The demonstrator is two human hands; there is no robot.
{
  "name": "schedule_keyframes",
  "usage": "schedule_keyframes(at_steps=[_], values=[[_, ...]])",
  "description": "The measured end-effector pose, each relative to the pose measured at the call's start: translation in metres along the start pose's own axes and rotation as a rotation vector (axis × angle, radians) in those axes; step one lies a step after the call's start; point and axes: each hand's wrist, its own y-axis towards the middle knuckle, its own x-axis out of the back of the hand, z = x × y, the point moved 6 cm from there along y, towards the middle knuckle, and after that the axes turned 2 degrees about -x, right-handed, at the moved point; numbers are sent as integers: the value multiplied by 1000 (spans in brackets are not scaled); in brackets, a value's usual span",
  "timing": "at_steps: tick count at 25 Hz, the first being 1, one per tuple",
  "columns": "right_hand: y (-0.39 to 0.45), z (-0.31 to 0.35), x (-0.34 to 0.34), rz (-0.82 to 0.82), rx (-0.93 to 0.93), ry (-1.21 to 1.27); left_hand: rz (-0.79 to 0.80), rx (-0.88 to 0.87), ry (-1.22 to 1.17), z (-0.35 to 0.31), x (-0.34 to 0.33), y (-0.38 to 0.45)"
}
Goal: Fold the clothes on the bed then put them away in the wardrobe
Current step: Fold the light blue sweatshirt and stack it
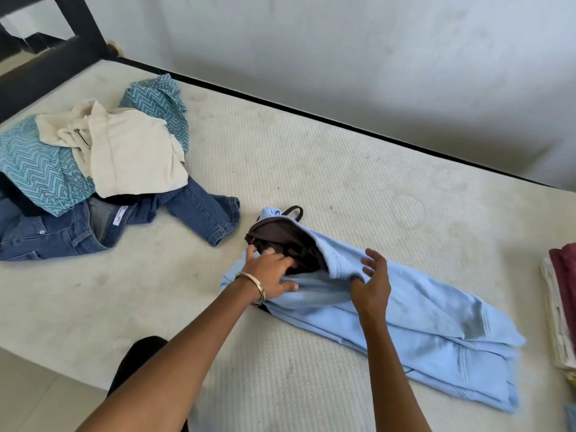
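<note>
A light blue garment lies stretched across the white mattress, its near end bunched around a dark brown and black garment. My left hand, with a metal bangle at the wrist, presses spread fingers onto the dark garment and the blue cloth's edge. My right hand hovers over the blue cloth with fingers spread, its thumb touching a fold. An unfolded heap lies at the left: a cream top, a teal zigzag cloth and blue jeans.
A stack of folded clothes, maroon on top of pale layers, sits at the right edge. A black bed frame runs along the head and far side, against a white wall. My dark-clad knee meets the mattress's near edge.
</note>
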Motion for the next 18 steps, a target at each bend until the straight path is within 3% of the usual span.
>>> schedule_keyframes(at_steps=[4,6,9,12,15,18], values=[[12,30,-24,227,200,-607,150,35,-36,-30,-3,10],[14,33,-30,291,309,-783,182,98,-43,-39,-13,14],[21,33,-22,319,390,-577,150,171,-313,-45,-21,17],[19,37,-6,369,484,-316,215,114,-405,-53,-22,21],[11,31,-4,400,644,-478,131,36,-855,-54,-16,12],[13,12,0,356,761,-713,-36,103,-1282,-32,-19,1]])
